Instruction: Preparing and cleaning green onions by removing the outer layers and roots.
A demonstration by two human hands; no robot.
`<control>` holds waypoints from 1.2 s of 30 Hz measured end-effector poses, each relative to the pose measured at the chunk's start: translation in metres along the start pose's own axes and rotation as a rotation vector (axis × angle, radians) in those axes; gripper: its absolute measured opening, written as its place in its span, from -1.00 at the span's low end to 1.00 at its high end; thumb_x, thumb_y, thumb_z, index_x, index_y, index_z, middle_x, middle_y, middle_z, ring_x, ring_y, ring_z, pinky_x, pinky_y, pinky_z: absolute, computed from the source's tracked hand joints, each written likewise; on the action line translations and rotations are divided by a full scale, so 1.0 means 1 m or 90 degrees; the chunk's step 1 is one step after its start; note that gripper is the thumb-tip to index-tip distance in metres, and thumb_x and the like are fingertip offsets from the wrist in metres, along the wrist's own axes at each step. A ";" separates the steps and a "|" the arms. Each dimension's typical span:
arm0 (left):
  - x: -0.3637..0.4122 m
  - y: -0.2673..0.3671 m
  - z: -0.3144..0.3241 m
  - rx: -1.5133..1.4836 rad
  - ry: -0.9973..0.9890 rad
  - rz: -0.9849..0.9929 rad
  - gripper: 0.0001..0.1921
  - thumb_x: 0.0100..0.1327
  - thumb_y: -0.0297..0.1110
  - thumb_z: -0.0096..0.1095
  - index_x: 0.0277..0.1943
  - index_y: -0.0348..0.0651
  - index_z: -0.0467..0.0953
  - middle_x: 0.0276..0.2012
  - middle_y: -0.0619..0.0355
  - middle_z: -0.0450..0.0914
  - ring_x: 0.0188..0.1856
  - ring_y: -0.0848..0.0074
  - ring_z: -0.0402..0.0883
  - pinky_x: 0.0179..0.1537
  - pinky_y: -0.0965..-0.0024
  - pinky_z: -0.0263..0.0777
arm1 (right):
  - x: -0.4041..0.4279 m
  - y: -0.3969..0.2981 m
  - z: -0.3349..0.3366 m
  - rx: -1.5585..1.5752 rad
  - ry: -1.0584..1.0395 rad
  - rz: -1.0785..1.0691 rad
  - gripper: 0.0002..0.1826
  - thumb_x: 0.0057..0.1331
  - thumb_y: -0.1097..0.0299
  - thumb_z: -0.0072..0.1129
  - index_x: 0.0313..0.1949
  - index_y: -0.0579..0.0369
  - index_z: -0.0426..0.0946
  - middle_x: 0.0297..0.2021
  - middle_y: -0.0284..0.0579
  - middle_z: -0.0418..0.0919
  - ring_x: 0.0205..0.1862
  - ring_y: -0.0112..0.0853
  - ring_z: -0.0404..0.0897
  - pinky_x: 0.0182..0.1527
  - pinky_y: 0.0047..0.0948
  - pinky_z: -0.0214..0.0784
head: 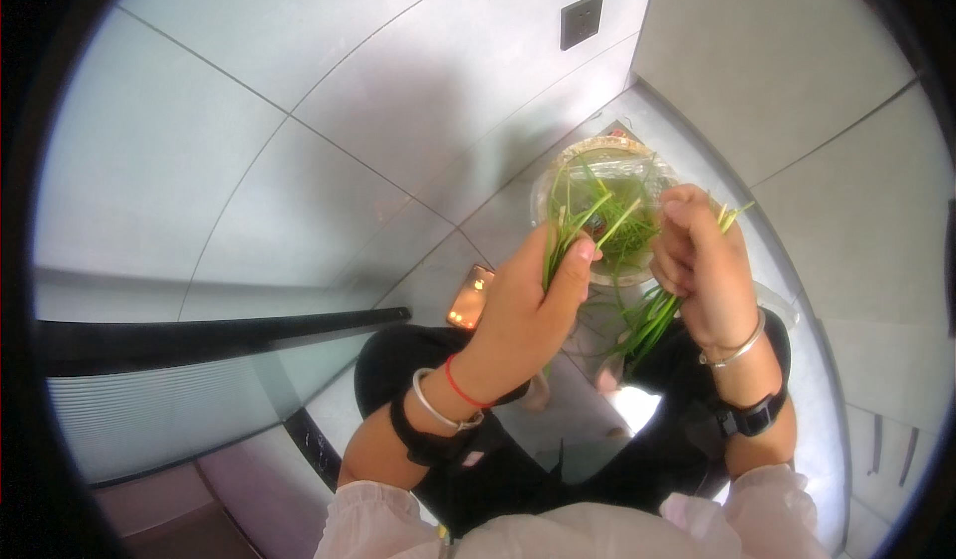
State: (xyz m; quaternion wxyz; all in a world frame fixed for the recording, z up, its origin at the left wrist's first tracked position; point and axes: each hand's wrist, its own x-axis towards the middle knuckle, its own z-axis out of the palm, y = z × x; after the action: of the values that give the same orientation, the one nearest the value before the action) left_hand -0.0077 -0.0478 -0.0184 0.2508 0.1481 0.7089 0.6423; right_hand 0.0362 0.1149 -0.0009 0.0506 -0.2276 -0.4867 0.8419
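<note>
My left hand (541,283) holds several thin green stalks (564,245) with pale cut ends pointing up, thumb pressed against them. In my right hand (702,260) is a larger bunch of long green stalks (653,324); its leafy ends hang down to the left, and the pale ends stick out past the fingers at the upper right. Thumb and index fingertip of that hand are pinched together. Beyond both hands stands a round bin (571,154) lined with a clear plastic bag, with loose green leaves (627,234) lying in it.
A smartphone (470,298) lies on the tiled floor left of the bin. Some loose green strands are on the floor near my feet. Tiled walls meet behind the bin; one bears a black socket (581,21). At left is a ribbed glass panel with a black frame (224,339).
</note>
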 end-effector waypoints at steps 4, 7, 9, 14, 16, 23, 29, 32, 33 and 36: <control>0.000 -0.002 0.000 -0.006 0.007 0.020 -0.79 0.32 -0.27 -0.02 -0.24 -0.27 0.40 -0.61 0.24 0.39 -0.55 0.67 0.34 -0.49 0.55 0.24 | 0.000 -0.001 0.000 0.020 0.039 -0.032 -0.87 0.23 0.33 -0.04 -0.42 0.08 0.30 -0.75 -0.47 0.05 -0.77 -0.65 0.00 -0.71 -0.62 -0.19; 0.000 -0.002 0.000 -0.008 0.008 0.019 -0.79 0.32 -0.27 -0.03 -0.25 -0.27 0.40 -0.61 0.25 0.39 -0.56 0.68 0.33 -0.49 0.56 0.23 | 0.003 0.000 -0.004 0.021 0.030 -0.058 -0.86 0.24 0.32 -0.05 -0.42 0.07 0.29 -0.75 -0.47 0.04 -0.76 -0.66 0.00 -0.71 -0.62 -0.19; 0.000 -0.002 -0.001 -0.006 0.008 0.021 -0.79 0.32 -0.26 -0.03 -0.25 -0.26 0.40 -0.61 0.25 0.39 -0.56 0.68 0.33 -0.49 0.56 0.23 | 0.004 0.001 -0.005 0.020 0.036 -0.061 -0.86 0.26 0.31 -0.05 -0.41 0.07 0.29 -0.75 -0.47 0.05 -0.76 -0.66 0.01 -0.71 -0.62 -0.19; 0.001 -0.001 -0.001 -0.009 0.008 0.023 -0.78 0.33 -0.26 -0.04 -0.26 -0.26 0.40 -0.61 0.26 0.38 -0.56 0.69 0.34 -0.50 0.58 0.22 | 0.005 0.001 -0.005 -0.012 0.051 -0.068 -0.85 0.27 0.31 0.00 -0.39 0.08 0.31 -0.75 -0.47 0.11 -0.77 -0.68 0.02 -0.71 -0.64 -0.21; 0.001 -0.002 -0.001 -0.005 0.005 0.024 -0.78 0.33 -0.26 -0.04 -0.26 -0.26 0.40 -0.62 0.26 0.38 -0.56 0.69 0.34 -0.50 0.58 0.22 | 0.005 0.002 -0.006 -0.044 0.033 -0.066 -0.86 0.27 0.34 0.03 -0.37 0.09 0.32 -0.75 -0.48 0.16 -0.78 -0.69 0.02 -0.71 -0.65 -0.21; 0.000 0.001 -0.001 -0.014 0.003 0.009 -0.79 0.33 -0.27 -0.04 -0.27 -0.26 0.39 -0.62 0.26 0.38 -0.57 0.68 0.33 -0.51 0.57 0.22 | 0.003 0.000 -0.002 -0.057 0.059 -0.057 -0.85 0.27 0.32 0.02 -0.39 0.10 0.34 -0.77 -0.49 0.14 -0.78 -0.70 0.01 -0.71 -0.65 -0.20; 0.000 0.000 -0.001 -0.016 0.000 0.012 -0.80 0.33 -0.29 -0.04 -0.26 -0.26 0.39 -0.62 0.27 0.37 -0.58 0.69 0.32 -0.51 0.57 0.22 | 0.003 0.001 -0.003 -0.046 0.046 -0.026 -0.80 0.29 0.27 -0.01 -0.39 0.14 0.39 -0.76 -0.49 0.11 -0.77 -0.69 0.02 -0.70 -0.65 -0.20; 0.001 0.000 0.000 -0.028 0.002 0.013 -0.81 0.33 -0.30 -0.04 -0.26 -0.26 0.39 -0.63 0.27 0.37 -0.58 0.69 0.31 -0.51 0.58 0.21 | 0.003 0.001 -0.002 -0.066 0.037 -0.015 -0.81 0.29 0.29 -0.01 -0.33 0.17 0.42 -0.76 -0.50 0.11 -0.76 -0.69 0.02 -0.70 -0.65 -0.19; 0.001 0.001 0.000 -0.028 0.001 0.013 -0.81 0.33 -0.30 -0.04 -0.26 -0.26 0.39 -0.63 0.27 0.37 -0.58 0.69 0.31 -0.51 0.58 0.21 | 0.003 0.001 -0.002 -0.063 0.033 -0.015 -0.82 0.28 0.31 -0.02 -0.32 0.18 0.43 -0.76 -0.50 0.11 -0.76 -0.70 0.02 -0.69 -0.65 -0.19; 0.001 0.002 0.001 -0.022 -0.008 0.019 -0.81 0.32 -0.30 -0.04 -0.26 -0.27 0.39 -0.62 0.26 0.37 -0.57 0.70 0.31 -0.52 0.58 0.21 | 0.002 0.000 -0.002 -0.059 0.026 -0.016 -0.83 0.27 0.34 -0.03 -0.29 0.19 0.44 -0.76 -0.50 0.12 -0.75 -0.70 0.04 -0.69 -0.65 -0.18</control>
State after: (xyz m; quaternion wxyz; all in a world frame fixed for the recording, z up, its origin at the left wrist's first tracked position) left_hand -0.0079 -0.0460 -0.0169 0.2483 0.1581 0.6937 0.6573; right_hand 0.0357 0.1170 -0.0022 0.0607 -0.2409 -0.5271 0.8127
